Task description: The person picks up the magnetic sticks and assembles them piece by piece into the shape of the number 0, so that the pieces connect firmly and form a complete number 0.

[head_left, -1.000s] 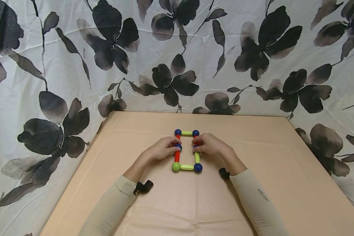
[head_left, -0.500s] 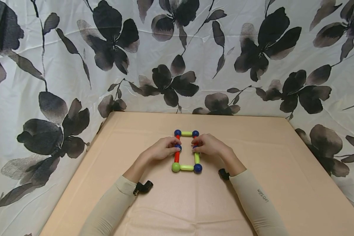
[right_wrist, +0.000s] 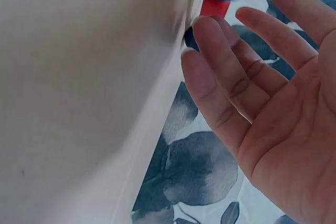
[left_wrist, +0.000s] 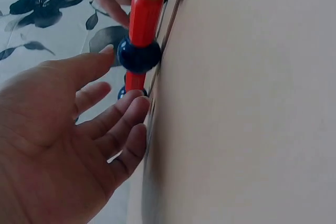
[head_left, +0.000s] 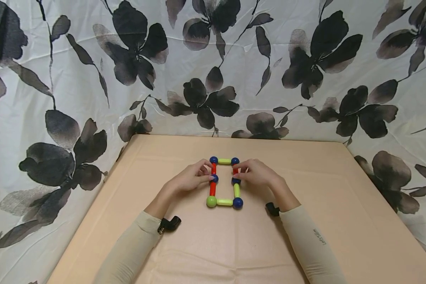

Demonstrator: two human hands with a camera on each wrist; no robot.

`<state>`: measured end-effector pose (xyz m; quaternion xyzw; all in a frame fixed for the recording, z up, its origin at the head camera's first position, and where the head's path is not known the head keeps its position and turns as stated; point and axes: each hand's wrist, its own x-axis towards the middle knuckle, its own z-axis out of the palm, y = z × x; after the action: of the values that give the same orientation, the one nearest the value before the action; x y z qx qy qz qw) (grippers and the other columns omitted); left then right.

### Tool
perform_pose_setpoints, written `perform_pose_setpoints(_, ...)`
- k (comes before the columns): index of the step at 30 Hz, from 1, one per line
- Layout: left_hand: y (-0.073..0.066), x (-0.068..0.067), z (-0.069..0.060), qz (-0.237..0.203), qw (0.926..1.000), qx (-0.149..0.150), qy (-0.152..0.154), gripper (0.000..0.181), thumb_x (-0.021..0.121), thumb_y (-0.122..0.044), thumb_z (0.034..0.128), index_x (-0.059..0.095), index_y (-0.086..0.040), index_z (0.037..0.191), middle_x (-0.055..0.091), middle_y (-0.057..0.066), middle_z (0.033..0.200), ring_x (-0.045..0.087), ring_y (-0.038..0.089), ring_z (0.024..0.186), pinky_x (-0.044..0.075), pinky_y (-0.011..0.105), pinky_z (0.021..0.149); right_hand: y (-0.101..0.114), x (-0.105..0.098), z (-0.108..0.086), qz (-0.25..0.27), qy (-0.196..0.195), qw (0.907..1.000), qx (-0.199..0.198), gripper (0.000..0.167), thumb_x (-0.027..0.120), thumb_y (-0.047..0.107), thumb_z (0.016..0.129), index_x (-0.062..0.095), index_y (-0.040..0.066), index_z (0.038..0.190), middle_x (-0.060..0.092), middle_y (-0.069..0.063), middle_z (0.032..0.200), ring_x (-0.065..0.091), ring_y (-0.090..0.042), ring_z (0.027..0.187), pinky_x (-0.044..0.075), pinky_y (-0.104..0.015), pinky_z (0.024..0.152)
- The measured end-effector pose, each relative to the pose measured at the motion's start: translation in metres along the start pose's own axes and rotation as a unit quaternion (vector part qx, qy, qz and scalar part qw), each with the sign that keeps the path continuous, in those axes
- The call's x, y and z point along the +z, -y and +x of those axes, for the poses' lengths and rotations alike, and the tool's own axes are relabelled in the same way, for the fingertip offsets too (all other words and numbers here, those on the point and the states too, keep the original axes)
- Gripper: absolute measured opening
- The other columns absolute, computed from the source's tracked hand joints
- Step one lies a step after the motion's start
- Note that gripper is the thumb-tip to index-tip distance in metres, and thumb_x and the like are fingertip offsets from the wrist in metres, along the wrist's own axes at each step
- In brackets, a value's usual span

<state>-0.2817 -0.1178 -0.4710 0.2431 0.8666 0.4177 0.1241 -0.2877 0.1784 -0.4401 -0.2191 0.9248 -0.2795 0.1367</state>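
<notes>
A rectangular frame of rods and balls lies flat on the table. Its left side has two red rods (head_left: 212, 188) joined by a blue ball (head_left: 214, 178); a green ball (head_left: 211, 201) forms the near left corner. On the right side a red rod (head_left: 236, 170) and a lime rod (head_left: 237, 190) meet at another blue ball (head_left: 236, 180). Lime rods make the short ends. My left hand (head_left: 189, 177) is beside the left side, fingers loosely bent, thumb tip close to the middle ball. Beside the right side is my right hand (head_left: 258, 173), fingers loose, holding nothing in the right wrist view.
The table (head_left: 198, 244) has a tan cover with creases near the front. Behind and beside it hangs a white cloth (head_left: 250, 90) with dark flowers. Black wrist cameras (head_left: 169, 224) sit on both wrists.
Both hands have loosened their fingers from the rod frame's sides and drawn slightly outward, the left hand to the left and the right to the right. The frame stays in place.
</notes>
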Motion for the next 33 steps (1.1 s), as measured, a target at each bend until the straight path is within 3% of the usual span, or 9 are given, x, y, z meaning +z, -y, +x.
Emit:
perform_pose_setpoints(6, 0.011, -0.014, -0.002, 0.005, 0.9971, -0.009, -0.075, 0.052, 0.06, -0.03, 0.1068, 0.044, -0.009, 0.151, 0.06, 0.015, 0.135, 0.06, 0.031, 0.121, 0.051, 0.05, 0.103, -0.004, -0.004, -0.003, 0.005, -0.037, 0.9989, 0.029, 0.045, 0.073, 0.034, 0.098, 0.066, 0.019, 0.14, 0.068, -0.005, 0.104, 0.059, -0.024, 0.094, 0.05, -0.034, 0.076)
perform_pose_setpoints(10, 0.016, -0.022, -0.005, 0.054, 0.9906, -0.021, -0.124, 0.064, 0.055, -0.04, 0.108, 0.033, -0.015, 0.162, 0.036, 0.017, 0.164, 0.036, 0.036, 0.152, 0.028, 0.061, 0.123, -0.01, -0.004, -0.003, -0.014, -0.078, 0.9962, 0.037, 0.046, 0.07, 0.034, 0.101, 0.063, 0.017, 0.143, 0.067, -0.01, 0.119, 0.062, -0.028, 0.102, 0.053, -0.042, 0.085)
perform_pose_setpoints(14, 0.019, -0.026, -0.007, 0.103, 0.9811, -0.037, -0.16, 0.068, 0.054, -0.044, 0.1074, 0.03, -0.017, 0.164, 0.02, 0.014, 0.173, 0.017, 0.037, 0.16, 0.011, 0.064, 0.126, -0.018, -0.005, -0.006, -0.068, -0.139, 0.987, 0.042, 0.05, 0.065, 0.035, 0.103, 0.059, 0.012, 0.147, 0.06, -0.016, 0.142, 0.06, -0.036, 0.125, 0.049, -0.056, 0.105)
perform_pose_setpoints(17, 0.017, -0.026, -0.006, 0.123, 0.9753, -0.042, -0.179, 0.068, 0.057, -0.045, 0.1056, 0.034, -0.016, 0.163, 0.021, 0.016, 0.172, 0.018, 0.04, 0.159, 0.012, 0.063, 0.125, -0.023, -0.008, -0.008, -0.102, -0.18, 0.9773, 0.043, 0.052, 0.063, 0.036, 0.104, 0.056, 0.011, 0.149, 0.052, -0.019, 0.151, 0.051, -0.04, 0.138, 0.039, -0.061, 0.115)
perform_pose_setpoints(19, 0.014, -0.022, -0.003, 0.13, 0.9736, -0.041, -0.183, 0.066, 0.06, -0.044, 0.1046, 0.039, -0.015, 0.16, 0.035, 0.018, 0.164, 0.034, 0.039, 0.151, 0.024, 0.06, 0.12, -0.024, -0.011, -0.009, -0.109, -0.195, 0.9738, 0.041, 0.052, 0.063, 0.036, 0.104, 0.055, 0.011, 0.15, 0.054, -0.019, 0.148, 0.052, -0.04, 0.137, 0.039, -0.062, 0.114)
perform_pose_setpoints(22, 0.005, -0.013, 0.002, 0.122, 0.9829, -0.024, -0.136, 0.059, 0.063, -0.042, 0.1038, 0.047, -0.015, 0.153, 0.061, 0.016, 0.132, 0.06, 0.033, 0.117, 0.047, 0.049, 0.099, -0.019, -0.012, -0.009, -0.073, -0.164, 0.9834, 0.028, 0.05, 0.066, 0.033, 0.103, 0.058, 0.012, 0.147, 0.065, -0.016, 0.126, 0.061, -0.036, 0.115, 0.051, -0.055, 0.099)
perform_pose_setpoints(25, -0.004, -0.003, 0.008, 0.102, 0.9944, 0.003, -0.029, 0.049, 0.063, -0.041, 0.1043, 0.055, -0.016, 0.145, 0.066, 0.007, 0.099, 0.062, 0.021, 0.082, 0.051, 0.036, 0.074, -0.011, -0.008, -0.007, -0.011, -0.062, 0.998, -0.007, 0.045, 0.069, 0.029, 0.101, 0.063, 0.013, 0.143, 0.069, -0.009, 0.107, 0.061, -0.027, 0.096, 0.053, -0.043, 0.084)
perform_pose_setpoints(27, -0.008, 0.003, 0.011, 0.094, 0.995, 0.02, 0.029, 0.04, 0.062, -0.04, 0.1048, 0.062, -0.017, 0.137, 0.066, 0.003, 0.092, 0.06, 0.016, 0.077, 0.049, 0.031, 0.071, -0.007, -0.004, -0.004, 0.01, 0.003, 0.9992, -0.04, 0.042, 0.07, 0.027, 0.101, 0.066, 0.012, 0.139, 0.072, -0.006, 0.109, 0.06, -0.023, 0.095, 0.051, -0.037, 0.083)
perform_pose_setpoints(33, -0.011, 0.007, 0.016, 0.087, 0.9943, 0.033, 0.052, 0.015, 0.065, -0.033, 0.1043, 0.072, -0.022, 0.111, 0.065, -0.002, 0.087, 0.058, 0.013, 0.075, 0.045, 0.027, 0.071, -0.005, 0.003, 0.002, 0.004, 0.054, 0.9956, -0.077, 0.034, 0.072, 0.023, 0.099, 0.073, 0.009, 0.13, 0.073, -0.003, 0.108, 0.058, -0.018, 0.09, 0.046, -0.03, 0.075)
